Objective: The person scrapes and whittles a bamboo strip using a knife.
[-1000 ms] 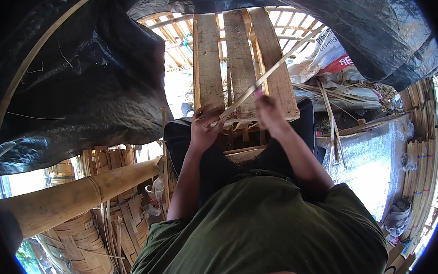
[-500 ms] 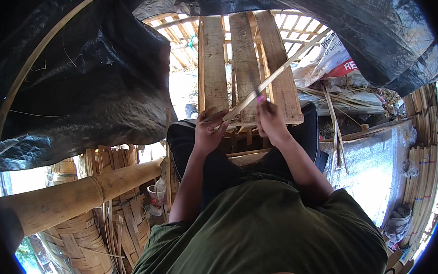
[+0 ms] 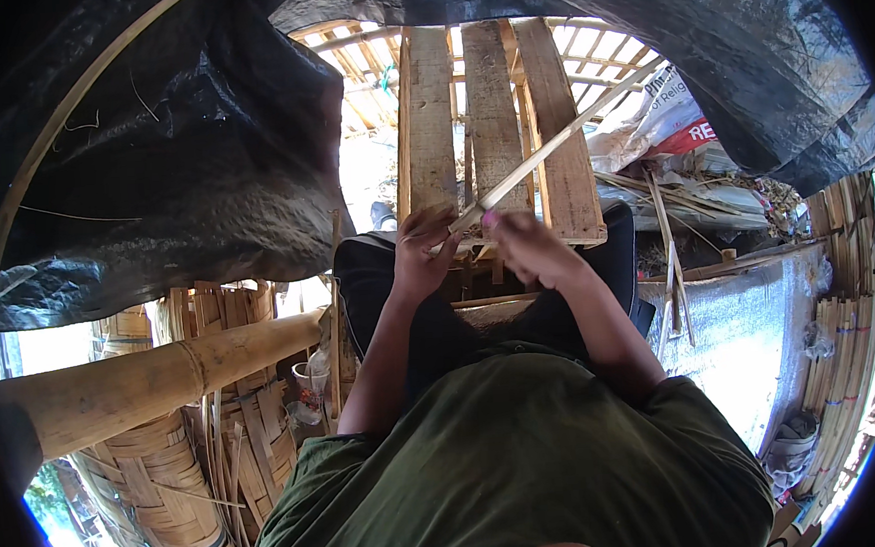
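A long pale bamboo strip (image 3: 567,135) slants over a slatted wooden bench (image 3: 486,80), its far end up to the right. My left hand (image 3: 425,259) is closed around the strip's near end. Beside it, my right hand (image 3: 534,246) grips a knife (image 3: 488,217) with pink at its handle. The knife meets the strip close to my left fingers. Its blade is blurred and mostly hidden against the strip. Both hands are just above the bench's near end, between my knees.
A thick bamboo pole (image 3: 164,380) crosses at the left, over woven bamboo baskets (image 3: 160,481). Black plastic sheeting (image 3: 181,169) hangs left and overhead. Loose bamboo strips (image 3: 668,249) and a printed white-and-red sack (image 3: 664,124) are on the right. A white cup (image 3: 312,376) stands at left.
My right hand and the knife have moved left and toward me along the strip, nearer my left hand. The left hand stays almost in place, holding the strip.
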The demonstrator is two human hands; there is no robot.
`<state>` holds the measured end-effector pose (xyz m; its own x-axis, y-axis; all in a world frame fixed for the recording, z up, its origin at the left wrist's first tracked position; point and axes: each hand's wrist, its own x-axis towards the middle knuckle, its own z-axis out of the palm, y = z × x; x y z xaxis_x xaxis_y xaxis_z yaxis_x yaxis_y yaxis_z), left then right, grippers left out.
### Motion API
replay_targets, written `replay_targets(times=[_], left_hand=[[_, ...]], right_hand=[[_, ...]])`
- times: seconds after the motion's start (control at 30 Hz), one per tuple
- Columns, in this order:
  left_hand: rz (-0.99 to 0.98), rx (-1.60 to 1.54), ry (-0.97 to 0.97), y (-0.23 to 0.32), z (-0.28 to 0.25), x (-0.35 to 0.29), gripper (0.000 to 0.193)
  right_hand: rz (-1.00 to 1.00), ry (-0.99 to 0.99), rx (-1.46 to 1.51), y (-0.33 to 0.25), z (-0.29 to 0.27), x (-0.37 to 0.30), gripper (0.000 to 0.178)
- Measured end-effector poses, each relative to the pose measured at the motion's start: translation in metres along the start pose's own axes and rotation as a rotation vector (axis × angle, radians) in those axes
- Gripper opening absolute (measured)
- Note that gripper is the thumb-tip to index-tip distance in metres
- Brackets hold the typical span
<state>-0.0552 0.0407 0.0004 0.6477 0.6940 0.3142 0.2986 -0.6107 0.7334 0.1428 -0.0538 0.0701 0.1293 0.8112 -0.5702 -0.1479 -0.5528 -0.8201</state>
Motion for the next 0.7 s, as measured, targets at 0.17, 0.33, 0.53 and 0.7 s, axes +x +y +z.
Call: replay_targets(times=[0.17, 0.33, 0.53, 0.7], left_hand=[[-0.014, -0.043, 0.014, 0.001, 0.002, 0.001, 0.014], [-0.013, 0.007, 0.024, 0.001, 0.001, 0.001, 0.01], [-0.012, -0.014, 0.002, 0.01, -0.001, 0.005, 0.01], [0.02, 0.033, -0.016, 0.007, -0.001, 0.004, 0.01]], right_hand=[[0.077, 0.114, -0.263, -0.023, 0.02, -0.017, 0.038], [-0.005, -0.101, -0.105, 0.013, 0.019, -0.002, 0.044], [-0.113, -0.03, -0.228, 0.011, 0.02, -0.008, 0.044], [-0.097, -0.051, -0.207, 0.013, 0.019, -0.007, 0.043]])
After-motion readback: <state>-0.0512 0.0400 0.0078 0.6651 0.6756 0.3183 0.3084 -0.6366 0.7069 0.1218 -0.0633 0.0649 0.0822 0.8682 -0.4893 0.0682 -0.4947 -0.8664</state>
